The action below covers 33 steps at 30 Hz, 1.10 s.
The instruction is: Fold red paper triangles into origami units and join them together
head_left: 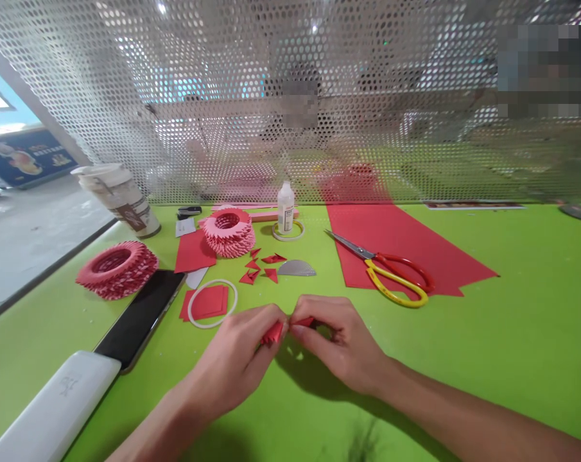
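My left hand point(246, 346) is closed around folded red paper pieces point(272, 333), partly hidden by the fingers. Right beside it, my right hand point(341, 340) pinches another folded red paper piece point(305, 321) between thumb and forefinger. The fingertips of both hands nearly meet above the green table. Just beyond them lie several loose red paper triangles point(271, 275) and a grey half-round plate point(297, 267). To the left, a white ring point(190, 312) rests over small red paper squares point(212, 301).
Two round red-pink folded-paper rings point(227, 232) stand at left, by a phone point(143, 317), a white box point(61, 410) and a cup point(121, 199). A glue bottle point(286, 208) stands behind. Open scissors point(374, 256) lie on red sheets point(406, 231). A perforated screen point(232, 147) borders the table.
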{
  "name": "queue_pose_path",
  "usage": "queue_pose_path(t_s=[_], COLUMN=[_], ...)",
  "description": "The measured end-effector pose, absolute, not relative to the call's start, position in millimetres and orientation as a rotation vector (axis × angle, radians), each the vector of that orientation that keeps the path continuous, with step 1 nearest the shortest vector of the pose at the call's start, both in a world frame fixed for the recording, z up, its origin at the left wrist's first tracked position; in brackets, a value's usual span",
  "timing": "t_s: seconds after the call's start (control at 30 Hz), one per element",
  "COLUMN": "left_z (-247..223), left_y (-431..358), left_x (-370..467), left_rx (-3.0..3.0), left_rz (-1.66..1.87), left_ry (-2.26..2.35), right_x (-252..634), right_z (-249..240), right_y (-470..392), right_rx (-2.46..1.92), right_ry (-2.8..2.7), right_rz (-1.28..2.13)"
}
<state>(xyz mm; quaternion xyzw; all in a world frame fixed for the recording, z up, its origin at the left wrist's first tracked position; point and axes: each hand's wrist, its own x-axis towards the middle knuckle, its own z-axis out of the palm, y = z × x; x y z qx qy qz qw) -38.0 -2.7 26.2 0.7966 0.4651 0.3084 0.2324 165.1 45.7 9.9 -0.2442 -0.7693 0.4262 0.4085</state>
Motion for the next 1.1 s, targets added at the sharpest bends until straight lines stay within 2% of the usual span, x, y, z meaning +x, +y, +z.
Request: queue_pose_path(t_s=[0.37, 0.73, 0.83, 0.93, 1.1], left_z=[31.4, 24.9, 26.0, 28.2, 30.1], left_y=[-1.4, -0.9, -1.7, -3.6, -3.6], left_x=[-36.1, -37.4, -38.4, -42.1, -45.9], left_rx=[2.178, 2.124, 2.057, 2.012, 2.028], left_rz=[0.940, 0.865, 0.821, 0.827, 0.870], left_ry=[1.292, 1.322, 1.317, 1.214, 0.982], right_x=[165.6, 163.3, 165.0, 167.7, 169.7], right_z=[6.9, 5.8, 5.1, 7.5, 13.6], right_y=[47.6, 50.2, 47.6, 41.9, 36.6], right_rx=[-0.674, -0.694, -0.709, -0.708, -0.531], right_ry=[-1.981, -1.824, -1.871, -1.891, -1.890], right_rz=[1.134, 1.275, 1.154, 0.871, 0.608])
